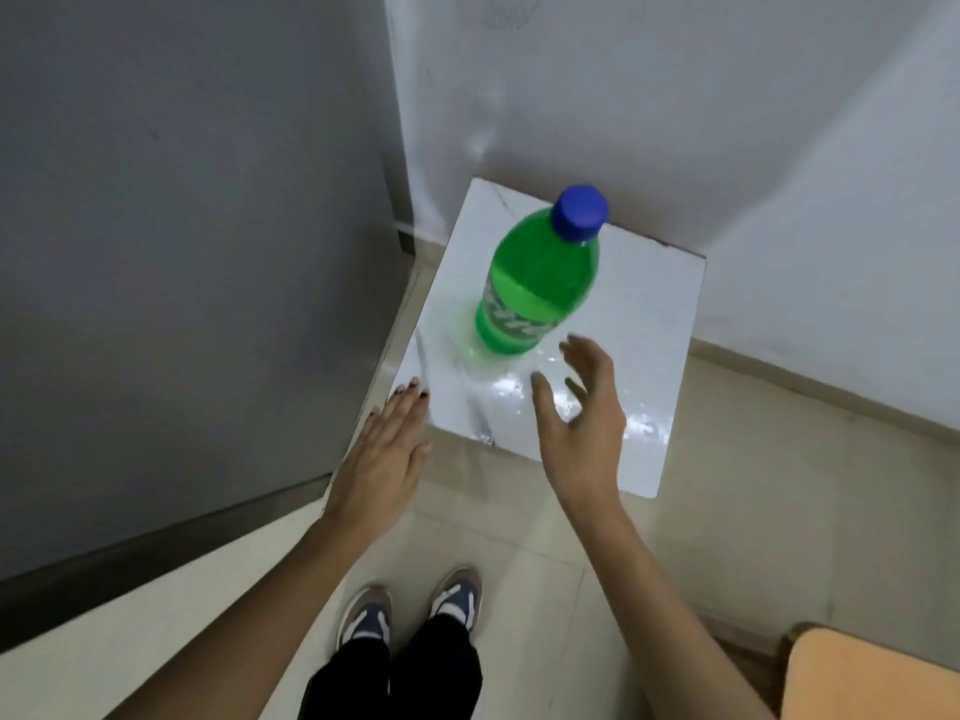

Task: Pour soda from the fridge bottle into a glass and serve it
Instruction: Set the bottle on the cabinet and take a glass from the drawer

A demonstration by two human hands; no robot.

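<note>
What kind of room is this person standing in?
Probably a plain corner of a home or office, beside what may be a fridge: tiled floor, bare white walls, and a small white table holding a green soda bottle.

A green bottle [535, 288] with a blue cap [580, 211] is seen on a glossy white table [649, 314]; grey walls [182, 200] are seen.

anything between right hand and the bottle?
Nothing. In the head view only bare, glossy white tabletop separates the open right hand from the green bottle; they are apart.
</note>
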